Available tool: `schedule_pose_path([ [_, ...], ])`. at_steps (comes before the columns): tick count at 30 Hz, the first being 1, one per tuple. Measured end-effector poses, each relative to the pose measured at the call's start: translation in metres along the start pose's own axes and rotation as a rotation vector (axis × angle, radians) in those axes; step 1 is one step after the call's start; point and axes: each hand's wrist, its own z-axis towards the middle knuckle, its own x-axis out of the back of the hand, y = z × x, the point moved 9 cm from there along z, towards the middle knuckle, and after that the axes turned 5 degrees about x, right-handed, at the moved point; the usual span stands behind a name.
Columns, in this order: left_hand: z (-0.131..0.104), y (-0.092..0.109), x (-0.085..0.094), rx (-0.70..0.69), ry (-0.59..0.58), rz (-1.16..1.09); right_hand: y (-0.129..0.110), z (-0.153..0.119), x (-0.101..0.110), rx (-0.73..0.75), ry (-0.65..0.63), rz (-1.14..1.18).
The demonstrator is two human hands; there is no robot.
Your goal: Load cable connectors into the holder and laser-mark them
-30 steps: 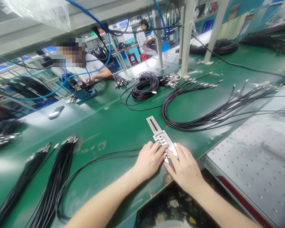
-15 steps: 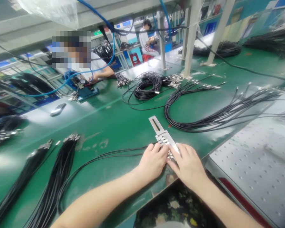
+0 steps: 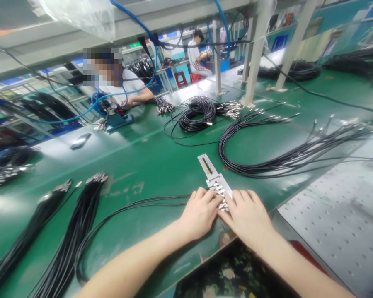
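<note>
A green work table [image 3: 161,157] spans the frame. Looped black cables with metal ends [image 3: 233,161] lie right of center. At lower center, the left hand [image 3: 200,213] and right hand [image 3: 248,211], fingers bent and close together, touch a flat silvery metal fixture [image 3: 211,170]; their exact grip is unclear.

Green bench top [image 3: 161,165] with black cable bundles [image 3: 77,231].

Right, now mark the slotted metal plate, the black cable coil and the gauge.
Slotted metal plate [image 3: 207,166], head view: on its slotted far end.
Black cable coil [image 3: 192,126], head view: near-side turns.
Gauge [image 3: 113,106], head view: dial face.
</note>
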Motion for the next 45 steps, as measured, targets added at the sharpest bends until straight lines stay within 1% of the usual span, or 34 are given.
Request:
schedule_pose_path([
  [2, 0.001, 0.001, 0.002, 0.011, 0.015, 0.013, 0.009, 0.004, -0.002, 0.040, -0.045, 0.051],
  [4, 0.002, 0.003, 0.004, 0.014, 0.029, 0.040, 0.021, 0.014, -0.008, 0.068, -0.125, 0.142],
  [6, 0.004, 0.005, 0.004, 0.012, 0.031, 0.063, 0.034, 0.033, -0.012, 0.060, -0.171, 0.234],
  [8, 0.006, 0.007, 0.005, 0.009, 0.032, 0.088, 0.042, 0.060, -0.015, 0.047, -0.159, 0.278],
  [10, 0.007, 0.008, 0.006, 0.008, 0.039, 0.112, 0.039, 0.091, -0.020, 0.067, -0.133, 0.272],
  [13, 0.008, 0.010, 0.007, 0.006, 0.051, 0.122, 0.028, 0.133, -0.037, 0.081, -0.131, 0.242],
  [16, 0.007, 0.010, 0.007, 0.012, 0.059, 0.124, 0.022, 0.161, -0.055, 0.068, -0.143, 0.224],
  [20, 0.006, 0.012, 0.007, 0.024, 0.076, 0.150, 0.023, 0.180, -0.069, 0.067, -0.180, 0.204],
  [25, 0.004, 0.017, 0.005, -0.004, 0.099, 0.168, 0.028, 0.187, -0.074, 0.074, -0.241, 0.201],
  [27, 0.004, 0.017, 0.005, -0.006, 0.106, 0.175, 0.028, 0.187, -0.067, 0.072, -0.232, 0.207],
  [29, 0.003, 0.018, 0.005, -0.010, 0.113, 0.190, 0.026, 0.186, -0.053, 0.075, -0.190, 0.211],
  [31, 0.003, 0.020, 0.005, -0.024, 0.124, 0.212, 0.023, 0.182, -0.029, 0.093, -0.124, 0.213],
  [33, 0.003, 0.023, 0.005, -0.046, 0.135, 0.232, 0.021, 0.172, -0.002, 0.126, -0.059, 0.215],
  [35, 0.002, 0.025, 0.005, -0.065, 0.141, 0.240, 0.019, 0.154, 0.027, 0.191, 0.016, 0.230],
  [37, 0.001, 0.026, 0.005, -0.066, 0.144, 0.234, 0.016, 0.127, 0.053, 0.265, 0.104, 0.263],
  [38, 0.001, 0.026, 0.005, -0.057, 0.148, 0.229, 0.015, 0.110, 0.062, 0.295, 0.146, 0.283],
  [39, 0.000, 0.025, 0.005, -0.046, 0.153, 0.223, 0.015, 0.093, 0.068, 0.315, 0.179, 0.300],
  [41, -0.001, 0.022, 0.006, -0.024, 0.161, 0.213, 0.013, 0.059, 0.070, 0.327, 0.217, 0.320],
  [43, -0.001, 0.021, 0.006, -0.008, 0.163, 0.204, 0.011, 0.029, 0.063, 0.323, 0.252, 0.324],
  [45, -0.003, 0.021, 0.006, 0.002, 0.151, 0.187, 0.010, 0.005, 0.053, 0.293, 0.310, 0.330],
])
